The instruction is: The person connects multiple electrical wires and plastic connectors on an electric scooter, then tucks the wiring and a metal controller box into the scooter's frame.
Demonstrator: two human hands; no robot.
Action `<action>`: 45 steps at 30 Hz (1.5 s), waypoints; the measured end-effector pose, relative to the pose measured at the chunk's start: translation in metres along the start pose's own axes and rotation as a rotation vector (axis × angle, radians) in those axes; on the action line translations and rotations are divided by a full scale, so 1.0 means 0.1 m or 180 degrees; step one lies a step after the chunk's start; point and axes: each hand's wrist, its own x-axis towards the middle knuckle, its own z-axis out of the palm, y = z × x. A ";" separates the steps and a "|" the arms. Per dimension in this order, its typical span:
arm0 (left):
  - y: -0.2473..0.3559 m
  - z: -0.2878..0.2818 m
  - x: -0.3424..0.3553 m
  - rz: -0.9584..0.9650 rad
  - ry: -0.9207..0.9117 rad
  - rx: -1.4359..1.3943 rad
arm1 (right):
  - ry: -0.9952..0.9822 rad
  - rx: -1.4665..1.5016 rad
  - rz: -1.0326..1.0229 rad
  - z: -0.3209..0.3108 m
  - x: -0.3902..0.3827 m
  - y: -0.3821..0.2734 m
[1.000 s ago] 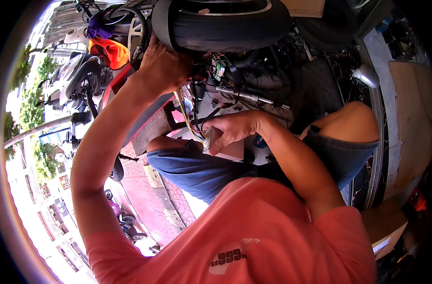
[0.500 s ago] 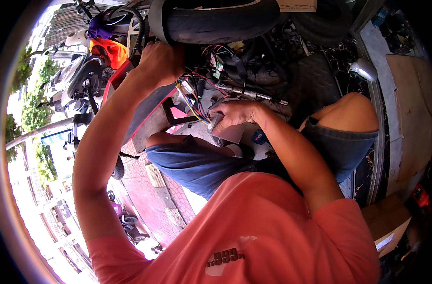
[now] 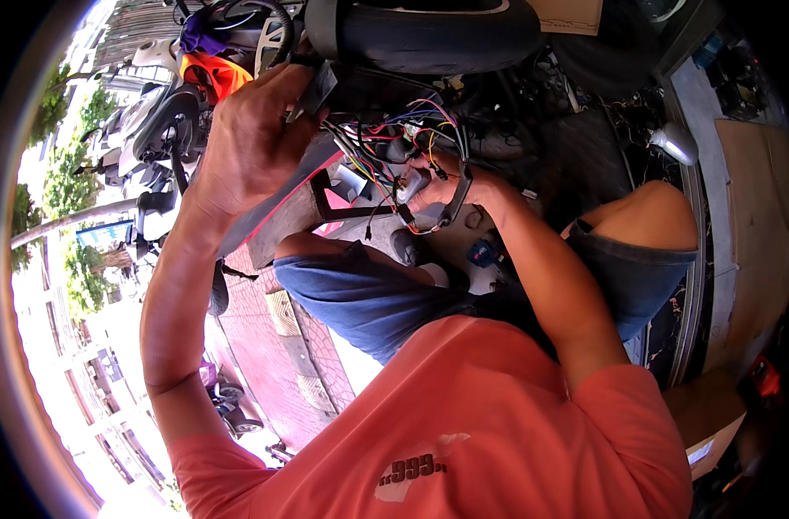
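My left hand (image 3: pixel 265 138) grips the edge of a dark, box-like black panel (image 3: pixel 364 85) just under the tire, at the upper middle. A tangle of coloured wires with connectors (image 3: pixel 420 117) hangs below the panel, some looping down on a black cable. My right hand (image 3: pixel 446 186) is closed on a silver metal part (image 3: pixel 407 189) among those wires, partly hidden by them. A black angular frame (image 3: pixel 329 213) and a red-edged dark body panel (image 3: pixel 273 208) lie left of the wires.
A black tire (image 3: pixel 424 39) spans the top. An orange object (image 3: pixel 221 80) and purple cloth (image 3: pixel 200 35) sit upper left, beside parked scooters (image 3: pixel 152 130). A silver cylinder (image 3: pixel 675 143), cardboard sheet (image 3: pixel 740 225) and box (image 3: pixel 697 406) are at the right. My bent legs frame the work.
My left hand has come leftward from under the tire, now with the black panel in it. The wires have spread over my right hand, which has shifted slightly right and up with the silver part.
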 end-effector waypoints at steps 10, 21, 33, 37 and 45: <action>-0.24 -0.14 -0.04 -0.0236 0.0290 0.0079 | -0.0369 -0.0135 -0.0083 -0.06 -0.10 -0.49; -0.31 0.06 -0.46 -0.0106 0.1108 -0.0455 | 0.0289 -0.0551 -0.0269 -0.07 -0.08 -0.43; -0.30 0.38 -0.58 -0.0154 0.2206 -0.1387 | 0.0675 0.1633 -0.1039 -0.03 0.37 -0.33; -0.35 0.57 -0.96 -0.0075 0.2167 -0.0528 | 0.0889 0.1013 -0.0656 -0.09 0.47 -0.55; -0.14 0.64 -0.95 -0.0376 0.2132 -0.0077 | 0.1130 0.1250 -0.1792 -0.16 0.79 -0.63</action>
